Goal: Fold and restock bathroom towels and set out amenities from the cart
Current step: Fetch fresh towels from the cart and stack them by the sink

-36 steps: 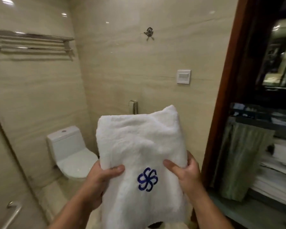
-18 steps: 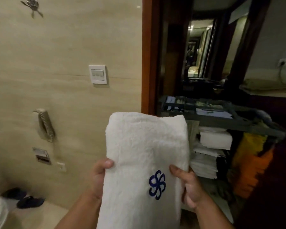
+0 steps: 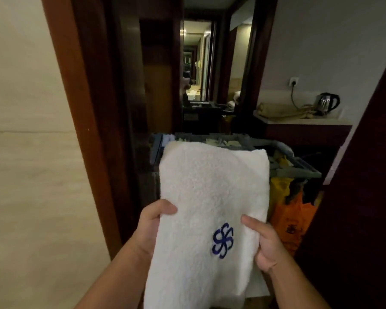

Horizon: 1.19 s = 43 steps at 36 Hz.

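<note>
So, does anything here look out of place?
Not much. The white towel is neatly folded, gripped by the left hand and right hand. Only a rumpled beige bundle slumped on the counter beside the kettle looks untidy.

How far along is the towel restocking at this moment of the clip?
Done: the white towel looks folded into a flat panel, its blue logo facing the camera. In hand: the left hand and right hand grip its side edges, holding it up in front of the cart. Left: the towel is not yet set down anywhere; whether amenities are out cannot be seen here.
</note>
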Available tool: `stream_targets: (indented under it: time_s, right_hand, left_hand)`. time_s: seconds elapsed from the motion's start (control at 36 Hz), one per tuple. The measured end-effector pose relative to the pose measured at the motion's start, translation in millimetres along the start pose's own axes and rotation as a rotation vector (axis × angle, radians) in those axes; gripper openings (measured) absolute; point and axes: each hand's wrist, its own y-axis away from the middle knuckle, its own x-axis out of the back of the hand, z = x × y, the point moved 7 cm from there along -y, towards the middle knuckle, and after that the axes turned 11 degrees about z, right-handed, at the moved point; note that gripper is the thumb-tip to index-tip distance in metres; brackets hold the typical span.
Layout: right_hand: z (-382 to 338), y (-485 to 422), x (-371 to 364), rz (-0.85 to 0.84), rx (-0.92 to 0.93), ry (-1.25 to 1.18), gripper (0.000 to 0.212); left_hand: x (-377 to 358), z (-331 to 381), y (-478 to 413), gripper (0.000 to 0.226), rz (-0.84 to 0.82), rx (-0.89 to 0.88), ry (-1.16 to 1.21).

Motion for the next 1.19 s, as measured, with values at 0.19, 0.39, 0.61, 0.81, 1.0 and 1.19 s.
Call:
stream_targets:
  time_s: [0.19,0.39,0.61,0.81,1.0,1.19]
  right_hand:
    - [-33,-114,45,0.191,0.111,-0.027,0.08]
    - [-89,-231,58,0.116,0.178,0.047,0.064]
    - [-129,-337,33,-0.089,0.174,0.163,0.109]
    - [-115,-437,-18,-0.172,0.176,0.292,0.105]
    - [-96,-540,-96,-0.24,0.256,0.361,0.093]
    - [-79,-623,-167,-0.247,0.347,0.368,0.086]
  left_hand:
    - [-21,28,-113,0.051,0.349,-0.341,-0.188]
    - [-39,28,-221,0.032,0.557,-0.516,-0.468]
    - [-34,60,-309,0.072,0.814,-0.558,-0.859]
    - [14,100,-371,0.07,1.029,-0.632,-0.958]
    - [75,153,-443,0.05,1.105,-0.723,-0.993]
    - [121,219,-498,0.055,1.191,-0.742,-1.09]
